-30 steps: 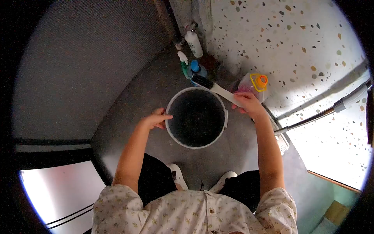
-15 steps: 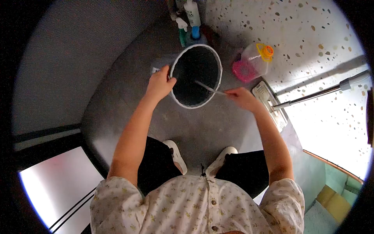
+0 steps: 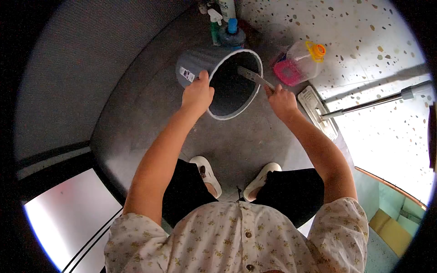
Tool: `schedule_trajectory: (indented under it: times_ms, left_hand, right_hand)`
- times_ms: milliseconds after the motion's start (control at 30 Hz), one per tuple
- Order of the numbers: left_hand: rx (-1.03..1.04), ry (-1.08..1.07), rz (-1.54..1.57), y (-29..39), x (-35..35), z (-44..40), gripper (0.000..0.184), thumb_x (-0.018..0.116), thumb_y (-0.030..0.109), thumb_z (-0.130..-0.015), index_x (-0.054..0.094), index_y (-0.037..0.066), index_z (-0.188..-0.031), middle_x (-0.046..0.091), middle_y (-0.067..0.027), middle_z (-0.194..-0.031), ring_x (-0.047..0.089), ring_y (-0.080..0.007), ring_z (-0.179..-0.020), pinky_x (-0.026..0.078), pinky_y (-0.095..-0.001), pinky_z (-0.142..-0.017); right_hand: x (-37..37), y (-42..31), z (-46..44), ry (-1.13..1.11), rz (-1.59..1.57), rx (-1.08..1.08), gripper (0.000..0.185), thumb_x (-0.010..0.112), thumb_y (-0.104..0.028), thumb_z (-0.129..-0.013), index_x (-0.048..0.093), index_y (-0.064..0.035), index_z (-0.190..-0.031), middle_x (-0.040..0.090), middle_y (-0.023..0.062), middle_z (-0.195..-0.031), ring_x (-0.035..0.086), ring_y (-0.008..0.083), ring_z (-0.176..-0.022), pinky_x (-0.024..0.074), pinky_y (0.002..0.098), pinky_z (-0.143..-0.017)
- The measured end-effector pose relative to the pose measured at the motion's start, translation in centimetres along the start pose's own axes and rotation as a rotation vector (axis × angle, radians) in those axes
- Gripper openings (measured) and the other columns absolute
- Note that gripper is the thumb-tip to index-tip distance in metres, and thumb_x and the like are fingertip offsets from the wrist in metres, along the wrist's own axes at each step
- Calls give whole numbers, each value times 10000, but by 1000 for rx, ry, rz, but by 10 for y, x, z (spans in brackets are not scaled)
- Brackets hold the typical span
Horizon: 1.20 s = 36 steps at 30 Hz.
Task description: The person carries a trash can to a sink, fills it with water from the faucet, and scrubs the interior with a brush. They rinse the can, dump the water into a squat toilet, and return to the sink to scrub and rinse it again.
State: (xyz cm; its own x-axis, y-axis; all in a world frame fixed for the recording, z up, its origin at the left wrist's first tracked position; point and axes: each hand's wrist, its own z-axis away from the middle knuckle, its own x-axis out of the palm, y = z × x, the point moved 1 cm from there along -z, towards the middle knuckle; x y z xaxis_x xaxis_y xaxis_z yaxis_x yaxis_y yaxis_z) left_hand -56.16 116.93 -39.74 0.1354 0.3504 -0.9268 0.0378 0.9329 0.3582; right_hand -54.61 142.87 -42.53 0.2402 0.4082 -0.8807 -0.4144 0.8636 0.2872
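Note:
A grey waste bin (image 3: 187, 60) with a white rim is tilted so that its dark mouth faces right and towards me. My left hand (image 3: 198, 94) grips the near left side of the rim, close to a small white label on the bin's wall. In my right hand (image 3: 282, 101) is a flat grey tool (image 3: 251, 75), narrow at the handle and wider at the far end. I cannot tell its exact kind. Its wide end reaches over the rim into the bin's mouth. The inside of the bin is too dark to make out.
A clear jug (image 3: 298, 66) with pink liquid and an orange cap lies by the speckled wall. Beside it rests a flat mop head (image 3: 316, 111) with a metal pole. Behind the bin stand a blue-capped bottle (image 3: 232, 34), a green spray bottle (image 3: 215, 27) and a white bottle (image 3: 227, 10).
The bin has tipped further over, showing its outer wall and label. My right hand has moved up, and the tool has turned to show its flat side.

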Motion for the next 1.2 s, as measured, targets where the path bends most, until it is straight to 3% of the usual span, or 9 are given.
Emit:
schedule_trajectory:
  times_ms: [67,133,267,367,467,600,900,967,1200]
  left_hand:
    - [-1,22,-4,-3,-2,-3,381,535,142,-792,385,1,-1113,589,-247,-918,609,-401,-793,508,-470,-667]
    - [-7,54,-11,-4,-4,-6,354,521,142,-800,377,3,-1092,578,-247,-947,612,-401,-793,517,-455,-658]
    - [-28,44,-83,-4,-16,-4,329,503,136,-799,377,3,-1073,576,-260,-958,609,-406,-803,516,-457,-658]
    - [-81,25,-106,-15,-48,-9,313,495,137,-799,380,0,-1056,584,-259,-939,606,-412,-804,514,-458,-660]
    - [-155,56,-130,-23,-117,12,332,500,148,-805,378,-7,-1073,596,-257,-902,611,-405,-784,514,-457,-647]
    - [-253,60,-130,-19,-239,40,409,511,163,-822,357,-12,-1158,598,-247,-891,618,-382,-733,510,-460,-613]
    - [-344,282,-58,18,-561,106,461,539,138,-823,360,-43,-1207,607,-226,-806,624,-349,-692,508,-428,-566]
    - [-329,290,-93,27,-624,116,509,522,124,-836,332,-82,-1260,600,-198,-706,612,-290,-579,481,-360,-476]
    - [-201,420,-9,88,-800,117,420,500,97,-829,401,-75,-1200,566,-196,-680,602,-260,-581,477,-367,-504]
  right_hand:
    - [-2,-9,-1,-121,-141,19,396,397,-112,-908,392,-160,-1300,568,154,-955,619,301,-883,541,358,-614]
    - [21,-48,-4,-304,-268,-15,563,456,-91,-856,278,-224,-1373,565,143,-1071,628,294,-860,545,366,-637]
    - [-7,-114,-17,-208,-1105,-227,397,524,-198,-834,525,-156,-1228,624,121,-1041,610,278,-950,491,379,-810]
    - [-28,-129,-32,-238,-1259,-241,373,554,-193,-804,559,-112,-1169,631,131,-1014,605,301,-942,481,392,-796]
    - [-111,-106,-2,-223,-1056,-300,301,596,-207,-727,618,-33,-972,630,168,-962,595,340,-956,483,416,-805]
    - [-217,-77,34,-256,-1031,-209,455,600,-271,-743,478,-54,-1124,618,171,-995,595,366,-942,487,434,-787]
    - [-514,-34,118,-273,-868,-264,457,547,-325,-826,425,-89,-1199,587,168,-1070,574,349,-991,471,473,-810]
    - [-568,-26,134,-210,-823,-269,442,533,-319,-835,429,-85,-1196,590,172,-1057,575,351,-984,472,471,-804]
    - [-716,20,175,159,-766,-322,400,512,-281,-846,463,-44,-1164,596,198,-1014,577,361,-954,480,447,-788]
